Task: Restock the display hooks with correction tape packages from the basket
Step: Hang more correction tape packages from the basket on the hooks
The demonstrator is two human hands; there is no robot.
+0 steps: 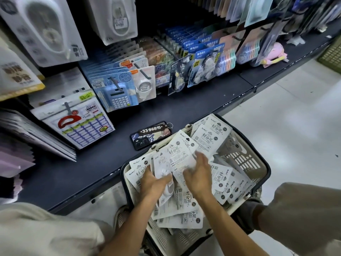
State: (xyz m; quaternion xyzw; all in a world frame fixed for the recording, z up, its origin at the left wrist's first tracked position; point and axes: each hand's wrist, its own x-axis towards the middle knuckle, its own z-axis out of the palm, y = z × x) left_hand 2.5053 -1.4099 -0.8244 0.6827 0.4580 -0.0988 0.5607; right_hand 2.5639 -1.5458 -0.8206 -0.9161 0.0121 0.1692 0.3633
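Inside slotted plastic basket (245, 161): left hand (153, 183) and right hand (199, 176), fingers blurred, grip indeterminate, on flat white glossy packages (212, 133).

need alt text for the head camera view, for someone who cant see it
Both hands, left and right, gather white correction tape packages in a cream basket at a dark shelf. A phone lies on the shelf; calculators hang on hooks behind.

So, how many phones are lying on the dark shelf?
1. The phone lies on the dark shelf, just behind the basket rim; more may be hidden behind hanging packages.
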